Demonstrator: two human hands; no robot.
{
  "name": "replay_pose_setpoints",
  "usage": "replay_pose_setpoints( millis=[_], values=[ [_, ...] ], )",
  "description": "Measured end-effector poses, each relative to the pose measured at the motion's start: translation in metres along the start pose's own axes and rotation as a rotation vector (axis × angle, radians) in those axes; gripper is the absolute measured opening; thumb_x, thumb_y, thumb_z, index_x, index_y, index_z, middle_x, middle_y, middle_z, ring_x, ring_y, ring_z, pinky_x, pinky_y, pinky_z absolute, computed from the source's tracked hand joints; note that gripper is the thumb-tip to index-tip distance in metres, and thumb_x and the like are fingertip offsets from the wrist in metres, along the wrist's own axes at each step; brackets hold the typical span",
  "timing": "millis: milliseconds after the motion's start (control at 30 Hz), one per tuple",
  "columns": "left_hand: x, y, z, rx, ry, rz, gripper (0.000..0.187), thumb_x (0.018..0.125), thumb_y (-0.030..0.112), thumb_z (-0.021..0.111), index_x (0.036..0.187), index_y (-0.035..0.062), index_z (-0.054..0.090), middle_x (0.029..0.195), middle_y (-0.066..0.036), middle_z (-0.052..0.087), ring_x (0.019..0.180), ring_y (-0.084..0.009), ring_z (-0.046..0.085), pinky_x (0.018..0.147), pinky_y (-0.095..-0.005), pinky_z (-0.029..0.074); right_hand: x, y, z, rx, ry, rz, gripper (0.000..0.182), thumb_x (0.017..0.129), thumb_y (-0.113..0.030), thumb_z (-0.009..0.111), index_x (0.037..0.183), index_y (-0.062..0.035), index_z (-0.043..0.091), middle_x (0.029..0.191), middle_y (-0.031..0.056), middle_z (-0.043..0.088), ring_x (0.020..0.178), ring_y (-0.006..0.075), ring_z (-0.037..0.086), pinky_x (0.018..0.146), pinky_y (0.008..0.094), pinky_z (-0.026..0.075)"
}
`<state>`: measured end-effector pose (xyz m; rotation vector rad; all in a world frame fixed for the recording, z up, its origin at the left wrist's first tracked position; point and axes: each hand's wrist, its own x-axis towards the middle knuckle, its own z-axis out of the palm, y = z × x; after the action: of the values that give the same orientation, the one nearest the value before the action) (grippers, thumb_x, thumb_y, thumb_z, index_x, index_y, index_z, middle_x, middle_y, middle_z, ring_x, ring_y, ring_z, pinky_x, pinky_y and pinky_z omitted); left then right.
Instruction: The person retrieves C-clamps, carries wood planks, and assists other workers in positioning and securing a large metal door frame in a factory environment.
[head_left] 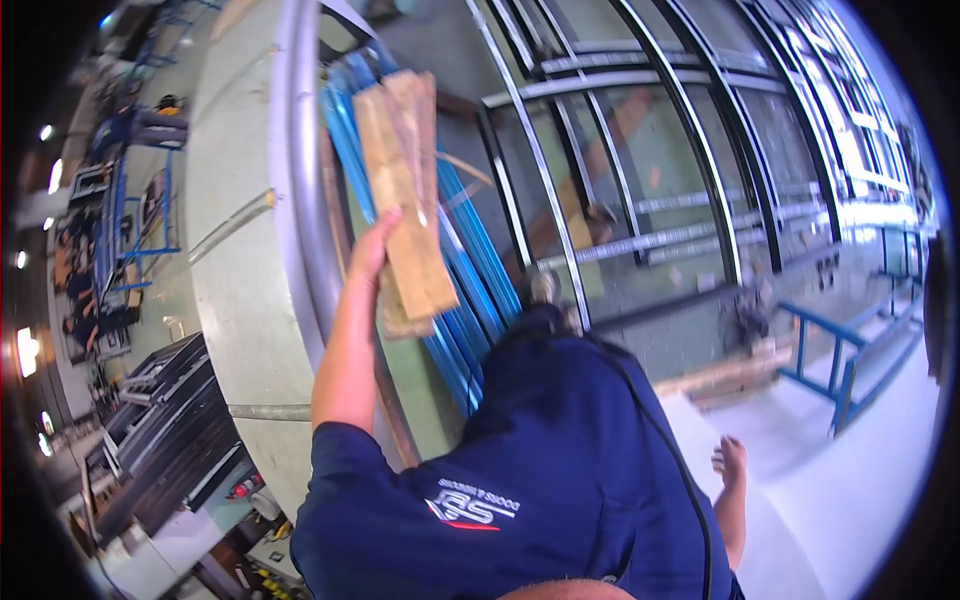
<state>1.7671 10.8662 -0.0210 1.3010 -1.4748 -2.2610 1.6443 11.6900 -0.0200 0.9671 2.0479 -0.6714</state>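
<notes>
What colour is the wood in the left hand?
The wood is light yellowish brown, seen best in the head view.

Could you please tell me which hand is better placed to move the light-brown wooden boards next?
Left, probably: the left hand already grips the light-brown wooden boards, while the right hand hangs empty, away from them.

Boards lie over bars, apparently left of frames.
</notes>
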Motion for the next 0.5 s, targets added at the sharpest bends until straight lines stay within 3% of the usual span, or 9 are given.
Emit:
replay_pose_setpoints(
  millis=[33,233,333,500],
  values=[
    [-0.019,0.008,0.012,0.044,0.071,0.002,0.048,0.086,0.040,0.063,0.114,0.0009,0.059,0.103,-0.011,0.065,0.089,-0.0199,0.064,0.081,-0.0323,0.051,0.005,-0.013,-0.006,0.005,0.002,-0.015,0.037,0.090,-0.030,0.051,0.120,-0.0089,0.054,0.084,0.0089,0.059,0.055,0.0177,0.055,0.044,0.0300,0.040],
    [-0.072,-0.006,0.016,-0.119,0.062,0.007,0.054,0.084,0.036,0.067,0.118,-0.0047,0.053,0.104,-0.013,0.064,0.089,-0.0214,0.064,0.080,-0.0339,0.052,0.049,-0.085,-0.023,-0.072,0.028,-0.167,0.040,0.089,-0.036,0.054,0.122,-0.0140,0.053,0.087,0.0067,0.060,0.059,0.0178,0.057,0.049,0.0327,0.043],
    [-0.098,-0.011,0.014,-0.133,0.024,0.000,0.055,0.084,0.036,0.067,0.117,-0.0056,0.053,0.104,-0.014,0.064,0.089,-0.0217,0.064,0.080,-0.0337,0.052,0.068,-0.106,-0.027,-0.056,-0.005,-0.254,0.039,0.090,-0.036,0.054,0.123,-0.0148,0.053,0.085,0.0054,0.059,0.059,0.0172,0.057,0.050,0.0331,0.043],
    [-0.121,-0.016,0.007,-0.030,0.140,0.073,0.054,0.085,0.037,0.066,0.118,-0.0043,0.054,0.105,-0.014,0.064,0.090,-0.0214,0.065,0.080,-0.0336,0.053,0.108,-0.130,-0.025,-0.099,-0.059,-0.284,0.040,0.090,-0.038,0.054,0.125,-0.0184,0.051,0.084,0.0047,0.059,0.057,0.0165,0.055,0.048,0.0310,0.042]
  ],
)
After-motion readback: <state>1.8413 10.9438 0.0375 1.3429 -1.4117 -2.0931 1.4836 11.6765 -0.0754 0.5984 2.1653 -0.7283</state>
